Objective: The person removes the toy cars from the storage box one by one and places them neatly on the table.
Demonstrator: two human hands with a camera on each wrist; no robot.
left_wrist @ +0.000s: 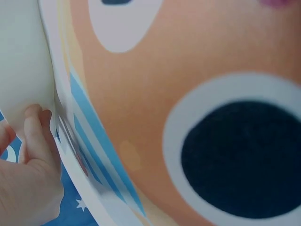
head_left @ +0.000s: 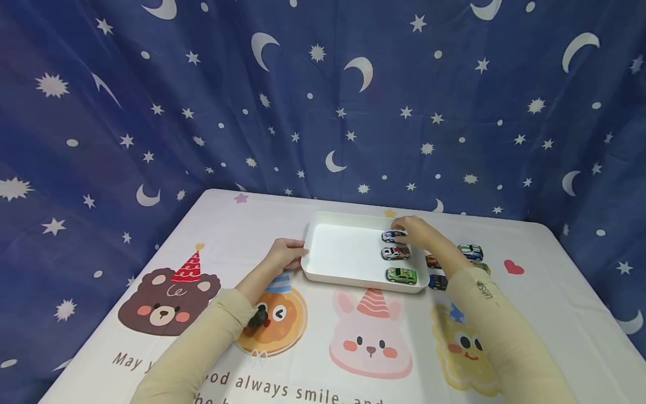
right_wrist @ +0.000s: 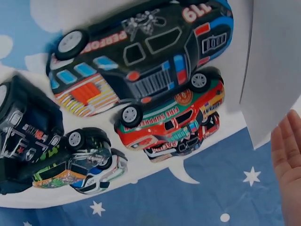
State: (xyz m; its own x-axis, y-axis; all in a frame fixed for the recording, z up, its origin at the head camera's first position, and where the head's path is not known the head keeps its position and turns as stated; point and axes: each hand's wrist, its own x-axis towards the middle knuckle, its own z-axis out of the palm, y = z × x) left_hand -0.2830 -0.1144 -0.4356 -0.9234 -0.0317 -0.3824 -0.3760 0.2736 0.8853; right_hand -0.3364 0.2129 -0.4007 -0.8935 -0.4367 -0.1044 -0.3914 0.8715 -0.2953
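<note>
A shallow white tray (head_left: 338, 247) lies on the table, and my left hand (head_left: 284, 255) grips its left rim, thumb on the rim. The left wrist view shows that hand's fingers (left_wrist: 37, 134) against the tray's outer wall. My right hand (head_left: 419, 233) reaches over the tray's right end and pinches a blue and white toy car (head_left: 391, 236) by its right end, at the back of a column. In front of it in the tray sit a white and red toy car (head_left: 395, 253) and a green toy car (head_left: 401, 275).
Outside the tray's right wall, partly behind my right forearm, stand several more toy cars, among them a black one (right_wrist: 141, 52), a red and green one (right_wrist: 174, 122) and a green and white one (head_left: 470, 251). A blue curtain (head_left: 323, 112) hangs behind the table.
</note>
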